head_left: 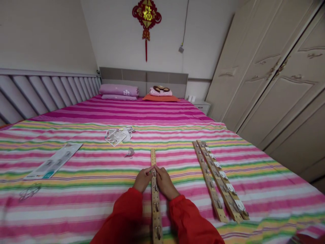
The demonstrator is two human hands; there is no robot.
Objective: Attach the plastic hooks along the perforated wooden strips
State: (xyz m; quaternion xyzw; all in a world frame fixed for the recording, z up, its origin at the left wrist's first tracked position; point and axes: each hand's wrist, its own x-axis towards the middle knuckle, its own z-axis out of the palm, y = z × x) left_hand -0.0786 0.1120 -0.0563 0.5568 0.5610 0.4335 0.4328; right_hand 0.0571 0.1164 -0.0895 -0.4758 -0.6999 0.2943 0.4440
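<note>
A narrow wooden strip (154,200) with small holes and several metal hooks lies lengthwise in front of me on the striped bedspread. My left hand (143,177) is at its left edge, thumb and fingers pinched together at a metal hook (153,173). From the other side my right hand (164,180) meets it, its fingers closed on the same hook. Fingertips partly cover this hook. Nearer to me, more hooks (156,206) sit along the strip. Just beyond my left hand lies a small clear plastic bag (130,152) that seems to hold something metallic.
To the right lie wooden hook strips (208,181), some with white pieces (223,175). Leftward are a flat package (57,161) and thin wire-like rings (29,191). Crumpled plastic packets (119,135) lie farther back. Pillows (119,90) rest by the headboard (167,80); a wardrobe (276,84) stands right.
</note>
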